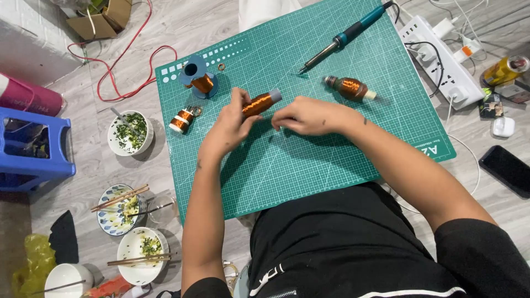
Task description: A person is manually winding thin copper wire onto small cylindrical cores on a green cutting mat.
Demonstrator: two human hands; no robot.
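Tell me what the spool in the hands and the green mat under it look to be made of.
Spool, held by left hand with right hand at its end: shiny orange-brown winding, likely enamelled copper wire, on a grey, probably plastic core. Cutting mat: matte green with a printed white grid, seemingly soft vinyl or rubber.

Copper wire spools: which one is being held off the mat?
The spool between the left hand and right hand; the other three lie on the mat.

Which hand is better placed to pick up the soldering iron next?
The right hand, probably. It lies nearer the teal-handled soldering iron on the green cutting mat and only touches the end of the copper wire spool, which the left hand holds.
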